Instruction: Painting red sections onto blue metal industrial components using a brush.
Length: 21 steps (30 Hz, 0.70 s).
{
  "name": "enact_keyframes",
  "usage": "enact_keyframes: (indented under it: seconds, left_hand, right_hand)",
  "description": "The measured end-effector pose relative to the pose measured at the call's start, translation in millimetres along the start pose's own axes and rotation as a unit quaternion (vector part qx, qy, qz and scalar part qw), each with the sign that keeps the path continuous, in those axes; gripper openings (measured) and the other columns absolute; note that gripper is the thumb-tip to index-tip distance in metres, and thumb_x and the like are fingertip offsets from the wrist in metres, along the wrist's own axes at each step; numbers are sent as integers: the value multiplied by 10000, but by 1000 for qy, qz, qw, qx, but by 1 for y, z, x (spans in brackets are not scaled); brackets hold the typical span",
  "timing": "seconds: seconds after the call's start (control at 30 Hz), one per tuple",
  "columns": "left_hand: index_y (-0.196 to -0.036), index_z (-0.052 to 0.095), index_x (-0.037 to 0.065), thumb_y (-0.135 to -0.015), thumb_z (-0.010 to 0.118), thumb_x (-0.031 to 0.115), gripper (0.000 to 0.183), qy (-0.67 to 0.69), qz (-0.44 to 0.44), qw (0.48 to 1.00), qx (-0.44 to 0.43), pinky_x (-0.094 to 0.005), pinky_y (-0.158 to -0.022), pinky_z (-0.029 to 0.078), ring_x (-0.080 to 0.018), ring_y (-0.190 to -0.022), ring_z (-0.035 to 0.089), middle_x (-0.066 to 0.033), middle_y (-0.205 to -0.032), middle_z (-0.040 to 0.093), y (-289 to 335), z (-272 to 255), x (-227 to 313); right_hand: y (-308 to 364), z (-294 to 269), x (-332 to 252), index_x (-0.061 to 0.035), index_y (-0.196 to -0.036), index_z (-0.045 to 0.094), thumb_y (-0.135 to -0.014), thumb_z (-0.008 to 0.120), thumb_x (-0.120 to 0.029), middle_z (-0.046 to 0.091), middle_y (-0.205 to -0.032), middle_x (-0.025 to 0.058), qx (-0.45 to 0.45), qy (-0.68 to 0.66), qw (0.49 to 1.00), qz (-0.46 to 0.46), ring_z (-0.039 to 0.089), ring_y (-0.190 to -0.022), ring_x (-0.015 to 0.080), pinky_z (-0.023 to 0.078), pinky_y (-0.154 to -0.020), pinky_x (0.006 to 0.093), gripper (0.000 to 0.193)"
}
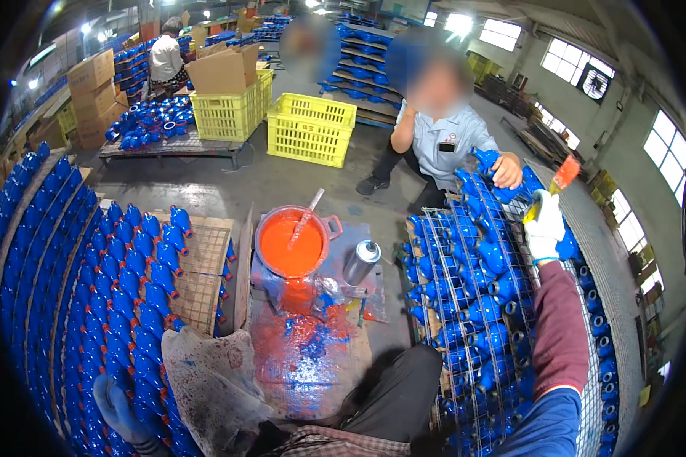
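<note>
My right hand (pixel 543 226), in a white glove, is closed around the yellow handle of a paintbrush (pixel 566 174). The brush's bristles are coated orange-red and point up, above a wire rack (pixel 522 286) of blue metal fittings (pixel 495 255). Low on the left, my left hand (pixel 114 407) wears a blue-grey glove, its fingers stretched out over rows of blue fittings (pixel 118 301) with red-painted ends. Whether it touches them I cannot tell. Between the two stacks stands a bucket (pixel 331 228) of orange-red paint with a paint-smeared stick (pixel 306 218) in it.
Beside the bucket stands a spray can (pixel 362 263) on a paint-spattered board (pixel 297 365). Across the right rack a co-worker (pixel 446 145) crouches, one hand on a blue fitting. Yellow crates (pixel 311 129) and a low pallet of fittings (pixel 156 126) stand farther back.
</note>
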<state>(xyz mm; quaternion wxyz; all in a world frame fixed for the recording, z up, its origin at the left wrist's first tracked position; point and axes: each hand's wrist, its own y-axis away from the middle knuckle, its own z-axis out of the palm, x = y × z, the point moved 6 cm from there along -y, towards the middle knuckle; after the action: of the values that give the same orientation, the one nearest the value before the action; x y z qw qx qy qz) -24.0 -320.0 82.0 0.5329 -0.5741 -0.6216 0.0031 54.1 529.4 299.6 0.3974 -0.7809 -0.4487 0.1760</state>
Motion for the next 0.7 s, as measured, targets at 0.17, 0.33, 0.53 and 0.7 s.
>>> enact_keyframes:
  seconds: [0.17, 0.33, 0.53, 0.7]
  left_hand:
    - [-1222, 540, -39, -830, 632, 87, 422, 357, -76, 894, -260, -355, -969, 421, -219, -1095, 558, -122, -1193, 583, -8, 94, 129]
    - [-1191, 602, 51, -760, 757, 300, 522, 302, 258, 714, -576, -415, -922, 453, -320, -1075, 576, -167, -1162, 600, 39, 176, 268]
    - [-1386, 384, -31, -729, 742, 561, 954, 321, 273, 701, -576, -493, -1020, 394, -400, -1212, 496, -249, -1325, 493, 120, 202, 283]
    - [-1316, 435, -29, -585, 927, 328, 951, 514, 146, 739, -410, -409, -978, 468, -287, -1107, 597, -170, -1223, 588, 87, 187, 283]
  right_hand:
    - [15, -110, -69, -74, -1071, 527, -768, 677, 52, 547, -945, 61, 130, -159, 979, -5, 550, -866, 155, 482, -776, 278, 360]
    - [51, -164, -138, -127, -1023, 450, -761, 688, 70, 457, -892, -5, 93, -473, 872, 87, 440, -775, 78, 413, -707, 209, 406]
    - [141, -133, -241, -122, -1026, 508, -850, 651, -80, 530, -958, -1, 66, -685, 624, 371, 513, -848, 86, 458, -751, 231, 231]
    - [230, -86, -321, -86, -991, 580, -922, 619, -119, 608, -950, 42, -33, -521, 799, 299, 599, -842, 127, 514, -729, 270, 86]
